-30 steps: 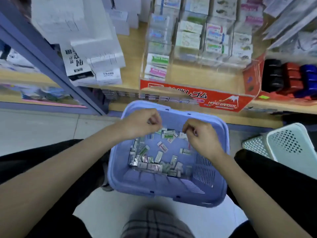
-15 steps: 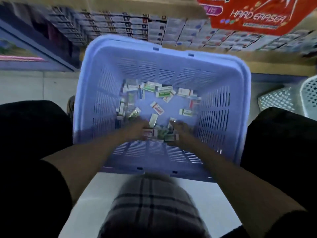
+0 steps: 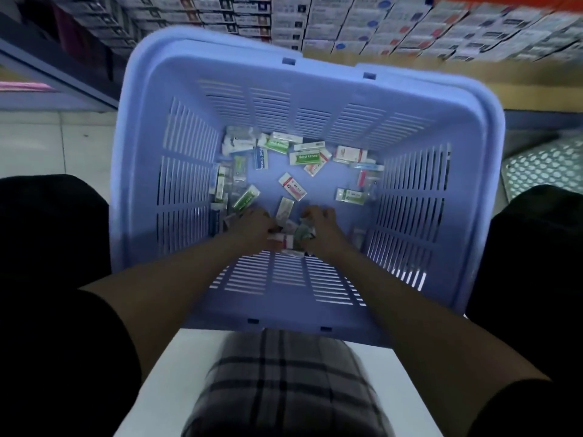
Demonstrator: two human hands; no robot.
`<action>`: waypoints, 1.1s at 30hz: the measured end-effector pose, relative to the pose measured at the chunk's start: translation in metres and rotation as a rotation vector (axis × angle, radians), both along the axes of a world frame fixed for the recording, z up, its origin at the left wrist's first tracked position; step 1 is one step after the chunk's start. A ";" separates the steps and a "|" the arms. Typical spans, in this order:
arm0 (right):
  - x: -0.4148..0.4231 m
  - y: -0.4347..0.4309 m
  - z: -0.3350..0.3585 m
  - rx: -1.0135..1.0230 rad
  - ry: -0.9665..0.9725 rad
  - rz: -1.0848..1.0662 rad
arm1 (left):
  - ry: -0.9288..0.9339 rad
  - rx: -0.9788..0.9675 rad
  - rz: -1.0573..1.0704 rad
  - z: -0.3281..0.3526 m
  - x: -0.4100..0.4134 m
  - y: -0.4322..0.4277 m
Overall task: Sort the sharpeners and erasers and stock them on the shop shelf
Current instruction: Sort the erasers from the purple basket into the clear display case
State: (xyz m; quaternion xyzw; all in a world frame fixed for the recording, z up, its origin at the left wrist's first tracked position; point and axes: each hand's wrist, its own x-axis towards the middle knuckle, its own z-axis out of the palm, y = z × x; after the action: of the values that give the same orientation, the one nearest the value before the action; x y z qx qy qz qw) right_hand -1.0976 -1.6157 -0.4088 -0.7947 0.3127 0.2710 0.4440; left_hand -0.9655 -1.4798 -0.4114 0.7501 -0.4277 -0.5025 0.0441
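Down at the near end of the blue basket (image 3: 315, 74), the left hand (image 3: 254, 227) and right hand (image 3: 321, 227) curl into a heap of erasers (image 3: 287, 239); whether they grip any, I cannot tell. More lie scattered farther in.

— What showed at the right edge?
— A white perforated basket (image 3: 542, 171), cut off by the frame.
— And on the left?
— Pale tiled floor (image 3: 47, 146).
— Nearest the camera?
— A plaid cloth (image 3: 284, 383) lay over a white surface (image 3: 164, 373), with dark trouser legs (image 3: 47, 222) on either side.
— Farther back?
— Rows of small printed boxes (image 3: 347, 23) stood stacked, their labels too blurred to read.
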 end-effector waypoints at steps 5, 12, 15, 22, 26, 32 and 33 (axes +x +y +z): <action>0.005 -0.006 0.002 0.115 0.036 -0.130 | 0.033 0.054 0.117 0.001 0.002 0.005; 0.001 0.000 0.006 0.047 0.124 -0.036 | -0.008 0.153 0.112 0.007 0.000 0.019; -0.004 -0.001 0.006 0.071 0.116 -0.117 | 0.008 0.149 0.054 0.009 -0.002 0.024; 0.000 -0.011 0.037 0.182 0.063 -0.381 | 0.133 0.004 0.344 0.030 0.000 0.017; 0.011 -0.019 0.078 0.334 0.036 -0.545 | 0.194 -0.127 0.523 0.067 0.013 0.009; 0.016 -0.020 0.154 0.546 -0.131 -0.649 | 0.500 -0.144 0.783 0.144 0.025 0.000; 0.016 -0.019 0.165 0.580 -0.139 -0.665 | 0.591 -0.148 0.873 0.156 0.024 -0.002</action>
State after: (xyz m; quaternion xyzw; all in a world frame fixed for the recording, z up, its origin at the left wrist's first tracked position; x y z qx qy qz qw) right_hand -1.0819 -1.6350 -0.2439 -0.5100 0.4316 0.1358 0.7315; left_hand -0.9417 -1.4817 -0.2550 0.6796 -0.0791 -0.5958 0.4205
